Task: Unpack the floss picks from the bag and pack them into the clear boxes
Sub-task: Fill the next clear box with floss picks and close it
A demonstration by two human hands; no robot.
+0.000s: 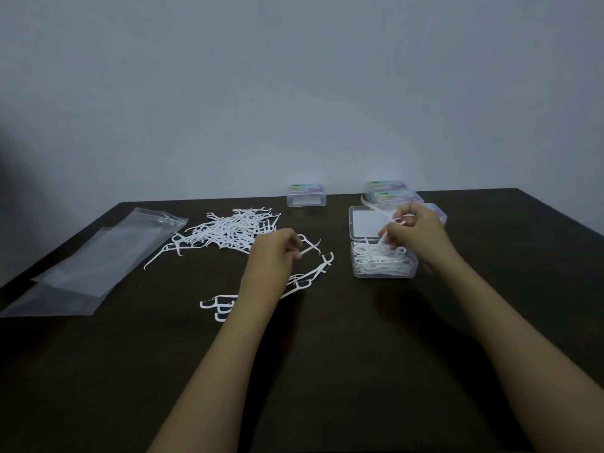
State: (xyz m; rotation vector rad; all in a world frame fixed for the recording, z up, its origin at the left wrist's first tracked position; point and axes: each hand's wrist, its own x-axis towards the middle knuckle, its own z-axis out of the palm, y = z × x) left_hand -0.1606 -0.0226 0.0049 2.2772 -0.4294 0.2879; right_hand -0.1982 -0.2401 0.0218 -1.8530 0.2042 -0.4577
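While our left hand [273, 251] pinches one floss pick [311, 247] beside the loose pile [228, 231], our right hand [415, 231] pinches a second pick [383, 237] above the open clear box [376, 275], which holds many more.

dark matt wood-look table [327, 371], clear glossy plastic bag [98, 256] with creases, white smooth plastic picks [228, 228], clear hard plastic box [385, 266], matt pale wall [294, 76]

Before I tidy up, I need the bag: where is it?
In the head view, the bag lies flat on the table, far left, beside the loose pick pile.
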